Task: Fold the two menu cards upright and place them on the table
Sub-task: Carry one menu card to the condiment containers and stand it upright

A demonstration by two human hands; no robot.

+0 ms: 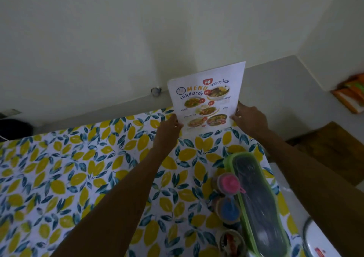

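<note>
A white menu card (206, 97) printed with food photos and the word MENU stands upright near the far edge of the table (78, 168), its printed face toward me. My left hand (170, 127) pinches its lower left corner. My right hand (247, 118) grips its lower right edge. The card's bottom edge is at or just above the lemon-patterned tablecloth; I cannot tell if it touches. Only one menu card is in view.
A long green-rimmed container (256, 199) with a dark lid lies on the table's right side. Beside it stand small jars with pink (229, 183) and blue (228, 209) lids. A white appliance (319, 243) sits at the bottom right. A pale wall rises behind the table.
</note>
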